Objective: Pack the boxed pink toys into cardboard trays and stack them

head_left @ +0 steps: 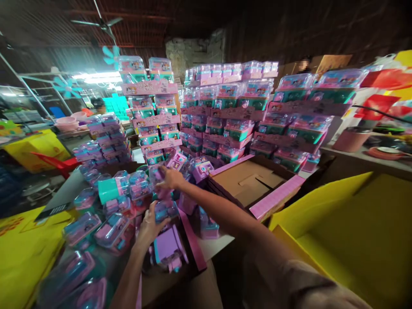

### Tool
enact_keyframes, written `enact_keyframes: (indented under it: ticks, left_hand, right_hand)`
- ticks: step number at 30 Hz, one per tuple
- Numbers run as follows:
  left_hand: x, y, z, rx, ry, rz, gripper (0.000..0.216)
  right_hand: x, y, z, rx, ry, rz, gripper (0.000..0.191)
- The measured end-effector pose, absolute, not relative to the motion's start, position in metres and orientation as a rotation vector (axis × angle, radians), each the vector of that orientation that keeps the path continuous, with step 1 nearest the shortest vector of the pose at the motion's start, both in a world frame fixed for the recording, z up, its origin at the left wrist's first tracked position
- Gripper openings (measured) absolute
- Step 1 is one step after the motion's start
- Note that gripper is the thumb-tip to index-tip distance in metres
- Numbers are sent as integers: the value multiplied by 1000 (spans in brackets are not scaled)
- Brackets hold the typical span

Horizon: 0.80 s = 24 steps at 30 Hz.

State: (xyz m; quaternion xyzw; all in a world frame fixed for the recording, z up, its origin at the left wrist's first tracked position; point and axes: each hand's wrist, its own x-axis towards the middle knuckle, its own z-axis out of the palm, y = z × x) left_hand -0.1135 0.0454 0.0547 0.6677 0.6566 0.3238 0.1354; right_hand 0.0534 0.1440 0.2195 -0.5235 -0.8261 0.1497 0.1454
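My left hand (149, 224) is closed around a small clear-lidded toy pack (165, 210) with teal and pink parts, low over the table. My right hand (169, 177) reaches further out and grips another toy pack (157, 175) from the heap of loose packs (119, 201) in front of me. Both arms are bare and stretch from the lower right. A purple and teal toy piece (169, 249) lies just below my left hand.
Tall stacks of boxed toy sets (238, 111) fill the back of the table. A pink-edged open cardboard tray (251, 182) sits right of my hands. Yellow cartons (347, 231) stand at right and lower left. Other people are partly visible far behind the stacks.
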Motion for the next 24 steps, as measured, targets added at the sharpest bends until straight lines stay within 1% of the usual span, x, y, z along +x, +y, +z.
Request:
enact_keyframes:
  ticks: [3, 5, 6, 9, 10, 12, 14, 15, 18, 20, 24]
  left_hand:
    - [-112, 45, 58, 1936, 1898, 950, 74]
    - [-109, 46, 63, 1945, 1895, 939, 74]
    - [-108, 47, 66, 1942, 1891, 918, 74]
    - [-106, 47, 71, 1899, 1898, 858, 77]
    - [-106, 47, 71, 1884, 1908, 851, 78]
    - [-107, 45, 72, 1867, 1931, 861, 78]
    - [-108, 44, 72, 1849, 1967, 872, 77]
    - [-108, 44, 72, 1838, 1984, 875, 77]
    - [-107, 46, 73, 1819, 2000, 868, 81]
    - [-106, 48, 73, 1828, 1984, 862, 82]
    - [-107, 47, 74, 1849, 1959, 875, 78]
  right_hand:
    - [109, 143, 253, -1478, -2251, 37, 92]
    - [149, 153, 274, -1573, -2112, -288, 86]
    - [168, 162, 282, -1647, -2066, -386, 82]
    - [210, 193, 289, -1769, -2098, -461, 80]
    - [218, 199, 287, -1769, -2127, -477, 75]
    - [221, 198, 279, -1696, -2177, -531, 60]
    - [207, 176, 264, -1563, -2236, -540, 54]
    - [195, 159, 254, -1485, -2303, -498, 52]
    - [151, 105, 213, -1243, -2658, -266, 37]
    - [127, 79, 182, -1143, -2871, -217, 34]
    - [109, 57, 137, -1050, -3062, -292, 33]
